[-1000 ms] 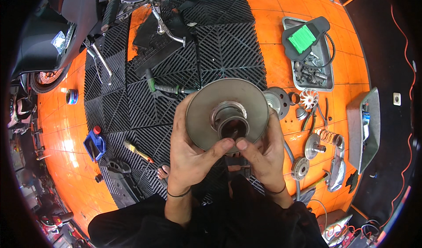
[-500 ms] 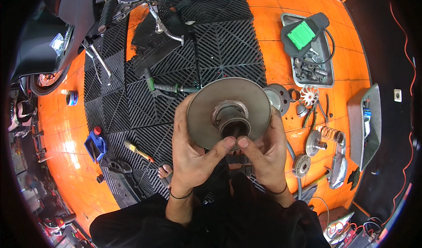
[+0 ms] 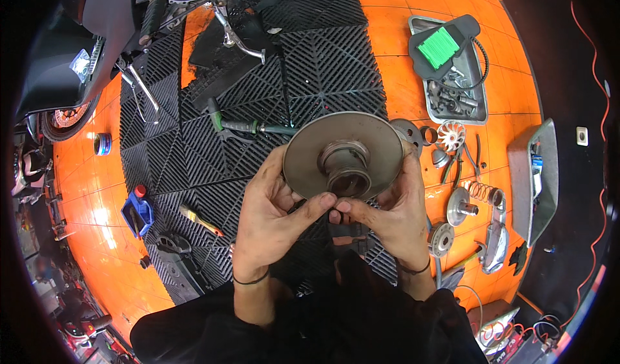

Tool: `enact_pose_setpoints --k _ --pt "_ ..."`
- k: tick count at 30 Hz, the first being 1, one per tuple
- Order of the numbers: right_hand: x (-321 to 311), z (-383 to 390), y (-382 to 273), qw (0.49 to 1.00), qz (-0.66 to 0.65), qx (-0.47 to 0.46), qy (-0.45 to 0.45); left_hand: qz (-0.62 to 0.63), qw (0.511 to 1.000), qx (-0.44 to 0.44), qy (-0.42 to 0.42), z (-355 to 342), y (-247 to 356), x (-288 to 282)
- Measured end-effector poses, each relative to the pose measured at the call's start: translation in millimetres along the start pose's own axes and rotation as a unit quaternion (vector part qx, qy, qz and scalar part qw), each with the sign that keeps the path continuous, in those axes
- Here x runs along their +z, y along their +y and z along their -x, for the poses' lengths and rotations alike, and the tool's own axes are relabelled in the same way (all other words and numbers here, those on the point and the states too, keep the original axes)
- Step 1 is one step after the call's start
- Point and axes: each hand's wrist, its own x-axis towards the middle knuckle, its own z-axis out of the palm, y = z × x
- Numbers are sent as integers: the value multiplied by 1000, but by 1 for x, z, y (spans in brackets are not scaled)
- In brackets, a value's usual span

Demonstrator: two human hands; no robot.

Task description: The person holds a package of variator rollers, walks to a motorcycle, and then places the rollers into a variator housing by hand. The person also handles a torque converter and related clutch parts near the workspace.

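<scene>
I hold a grey metal pulley disc [image 3: 310, 157] with a hollow central boss angled toward me. My left hand [image 3: 274, 222] grips its left side, fingers curled underneath, thumb at the boss's lower rim. My right hand [image 3: 394, 225] grips the right side the same way, its thumb beside the other. Just beyond the disc lies a green-and-black handled tool [image 3: 247, 125] on the black rubber mat [image 3: 326, 67]. A paintbrush [image 3: 197, 219] is left of my left hand. Loose parts lie to the right: a white fan wheel [image 3: 451, 136], a spring [image 3: 478, 192] and a shafted disc [image 3: 459, 207].
A motorbike [image 3: 77, 41] fills the upper left. A steel tray [image 3: 475, 109] with parts and a green filter [image 3: 438, 48] stands upper right, a grey bin [image 3: 539, 196] at far right. A blue jug [image 3: 137, 214] and a tin [image 3: 102, 144] sit left on the orange tiles [image 3: 97, 196].
The disc has tipped slightly, showing more of the boss's side. My hands have spread a little apart with it, my left moving leftward and my right rightward.
</scene>
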Motion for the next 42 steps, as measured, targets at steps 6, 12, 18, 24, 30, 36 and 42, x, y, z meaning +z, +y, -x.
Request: enact_pose_setpoints --k 6,12,18,24,30,36,42 --pt "-12 -2 -1 995 79 -45 -32 31 999 -18 0 -1 2 5" --pt "-14 2 -9 992 116 -40 -18 -11 999 -8 41 5 -9 19" --pt "-18 7 -9 985 157 -71 -12 -37 999 5 39 7 -9 23" --pt "-18 -5 -5 991 93 -85 -40 -64 997 43 -1 -4 -7 8" --pt "-20 -2 -5 997 58 -51 -6 -180 981 69 -1 -2 -3 9" --pt "-33 -4 6 988 109 -105 -34 -274 959 65 -33 -3 11 6" --pt "-6 5 23 980 -115 -147 64 -40 995 91 32 -1 -14 18"
